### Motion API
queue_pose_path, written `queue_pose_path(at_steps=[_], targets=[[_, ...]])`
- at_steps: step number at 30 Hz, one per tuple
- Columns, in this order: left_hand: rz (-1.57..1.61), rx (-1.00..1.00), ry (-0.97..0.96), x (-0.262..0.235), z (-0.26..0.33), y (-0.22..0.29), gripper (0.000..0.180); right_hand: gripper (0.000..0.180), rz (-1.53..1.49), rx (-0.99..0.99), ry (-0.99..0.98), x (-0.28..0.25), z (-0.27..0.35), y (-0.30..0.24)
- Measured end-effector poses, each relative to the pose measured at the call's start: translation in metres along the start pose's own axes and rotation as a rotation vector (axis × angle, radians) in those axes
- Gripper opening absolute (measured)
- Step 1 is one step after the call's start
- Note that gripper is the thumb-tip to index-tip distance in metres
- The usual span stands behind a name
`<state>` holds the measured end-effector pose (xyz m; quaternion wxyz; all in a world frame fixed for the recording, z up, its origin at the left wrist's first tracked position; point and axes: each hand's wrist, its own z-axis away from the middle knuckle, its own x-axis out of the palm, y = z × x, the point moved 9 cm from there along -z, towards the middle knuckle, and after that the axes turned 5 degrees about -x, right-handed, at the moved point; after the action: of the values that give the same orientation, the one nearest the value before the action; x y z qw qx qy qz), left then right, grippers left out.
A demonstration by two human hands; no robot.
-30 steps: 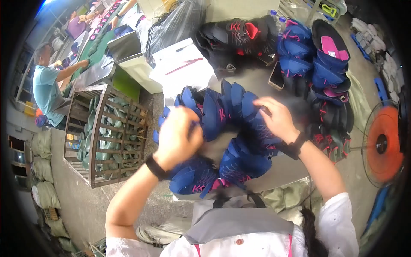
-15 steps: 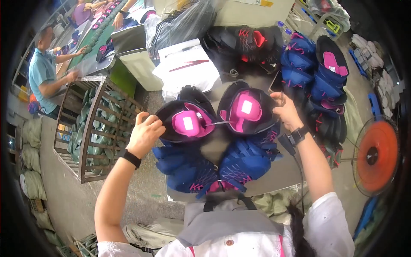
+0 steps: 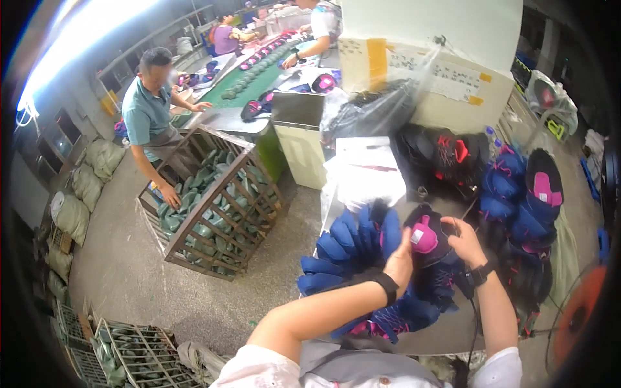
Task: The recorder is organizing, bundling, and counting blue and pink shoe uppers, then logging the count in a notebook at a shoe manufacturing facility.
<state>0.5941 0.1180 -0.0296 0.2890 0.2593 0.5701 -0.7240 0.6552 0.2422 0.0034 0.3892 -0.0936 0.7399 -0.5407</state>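
In front of me stands a dark blue shoe with a pink insole (image 3: 424, 237) and a white label inside. My left hand (image 3: 400, 264) has its fingers pressed together against the left side of this shoe. At its right rim my right hand (image 3: 467, 242) is closed in a pinch; what lies between those fingertips is hard to make out. A row of nested blue shoes (image 3: 336, 242) curves away left of my left hand. Below my hands, more blue shoes with pink laces (image 3: 391, 320) lie at the near table edge.
White papers (image 3: 365, 168) lie beyond the shoes, with black shoes (image 3: 446, 152) beside them. Stacked blue shoes (image 3: 533, 213) stand right, near an orange fan (image 3: 582, 317). To the left, a person (image 3: 149, 116) reaches into a crate (image 3: 213, 226) of green shoe lasts.
The view has swung left. My left hand has moved in beside the right-hand shoe. The left-hand shoe has tipped away with its stack, now a curved row.
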Motion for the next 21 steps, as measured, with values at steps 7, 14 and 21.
queue_pose_path(at_steps=[7, 14, 21], targets=[[-0.068, 0.002, 0.235, 0.077, -0.016, -0.001, 0.047, 0.048, -0.276, 0.336, 0.087, -0.058, 0.029, 0.003], [0.164, 0.032, 0.179, 0.070, -0.012, -0.032, 0.045, 0.040, -0.217, 0.371, 0.286, -0.102, 0.024, 0.066], [0.477, 0.002, 0.334, 0.063, -0.068, -0.004, 0.023, 0.028, 0.102, 0.315, 0.395, -0.079, -0.020, 0.134]])
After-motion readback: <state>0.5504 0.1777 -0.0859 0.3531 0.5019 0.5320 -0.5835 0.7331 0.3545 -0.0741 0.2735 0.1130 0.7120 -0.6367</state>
